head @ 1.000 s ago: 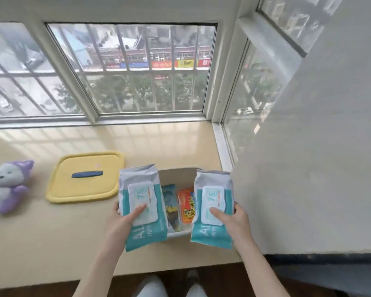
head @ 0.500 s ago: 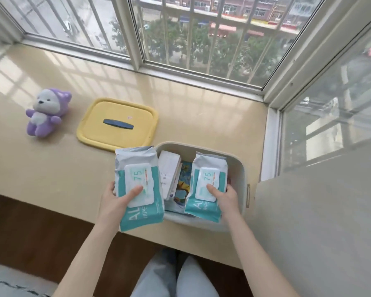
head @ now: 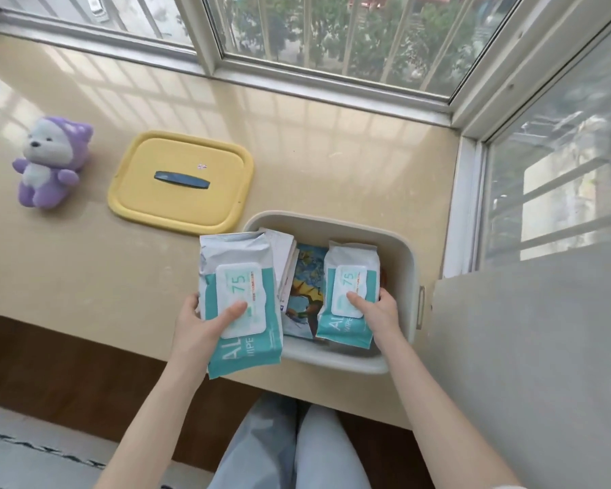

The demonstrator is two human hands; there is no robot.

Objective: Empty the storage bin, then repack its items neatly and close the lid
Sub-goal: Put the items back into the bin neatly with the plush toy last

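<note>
Head: L hand (head: 198, 330) grips L wipes pack (head: 242, 284), R hand (head: 381, 315) R wipes pack (head: 350, 277), 2 total

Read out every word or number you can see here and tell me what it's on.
"75" on the left wipes pack flap; "AL" and "WIPE" below, cut off.
"75", "AL", "WIPE" likewise on the right wipes pack.
Fine print on both flaps and the yellow lid sticker: too small to read.
</note>
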